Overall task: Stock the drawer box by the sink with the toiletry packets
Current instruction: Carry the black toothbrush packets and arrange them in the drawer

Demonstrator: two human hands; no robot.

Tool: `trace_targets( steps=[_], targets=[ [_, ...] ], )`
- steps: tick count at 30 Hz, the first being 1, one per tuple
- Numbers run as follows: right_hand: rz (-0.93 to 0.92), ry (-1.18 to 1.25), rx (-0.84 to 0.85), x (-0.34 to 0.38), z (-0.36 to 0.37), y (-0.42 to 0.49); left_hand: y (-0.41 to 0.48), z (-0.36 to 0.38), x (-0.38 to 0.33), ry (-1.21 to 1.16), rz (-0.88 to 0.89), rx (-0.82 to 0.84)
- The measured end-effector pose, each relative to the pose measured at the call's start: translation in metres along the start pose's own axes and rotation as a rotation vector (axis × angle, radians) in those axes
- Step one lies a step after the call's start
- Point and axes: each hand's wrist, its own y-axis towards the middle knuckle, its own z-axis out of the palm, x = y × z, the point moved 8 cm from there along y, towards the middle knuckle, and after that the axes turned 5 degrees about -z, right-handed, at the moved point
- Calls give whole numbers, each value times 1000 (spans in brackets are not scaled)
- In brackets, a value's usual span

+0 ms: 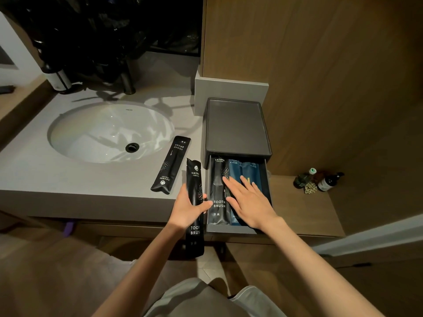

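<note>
A dark grey drawer box [237,126] stands on the counter right of the sink, its drawer [231,228] pulled out toward me. Inside lie a black toothbrush packet [218,209] and blue packets [249,170]. My right hand [248,202] rests flat, fingers straight, on the packets in the drawer. My left hand [188,210] grips a second black toothbrush packet [195,232] upright, just left of the drawer. A third black toothbrush packet [171,164] lies on the counter between sink and box.
A white oval sink [91,133] with a black drain fills the grey counter [45,177], a dark tap [128,81] behind it. A wooden wall rises to the right. Small bottles [318,179] stand on a lower wooden shelf to the right.
</note>
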Motion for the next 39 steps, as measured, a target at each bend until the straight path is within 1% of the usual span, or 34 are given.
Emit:
trace_targets(
  steps=[3, 10, 15, 20, 23, 26, 29, 32, 36, 39],
  targets=[
    [18, -64, 2, 1, 1, -1, -1, 0, 0, -6, -1, 11],
    [56, -80, 78, -6, 8, -4, -3, 0, -2, -2, 15, 12],
    [38, -86, 131, -13, 9, -7, -5, 1, -5, 8, 30, 17],
    [54, -115, 127, -14, 9, -5, -4, 0, -3, 12, 16, 20],
    [63, -89, 133, -14, 6, -5, -5, -1, -4, 14, 20, 21],
    [61, -25, 45, -6, -7, -3, -5, -1, -4, -5, 23, 23],
    [18, 48, -38, 8, -13, 7, -6, -1, -5, 7, 38, 23],
    [12, 88, -20, 10, -3, 20, -7, -1, -8, 23, 62, 37],
    [46, 8, 34, 7, 14, 31, -5, -1, -6, 24, 61, 38],
    [67, -18, 35, 8, 21, 35, -3, -1, -6, 29, 55, 38]
  ],
)
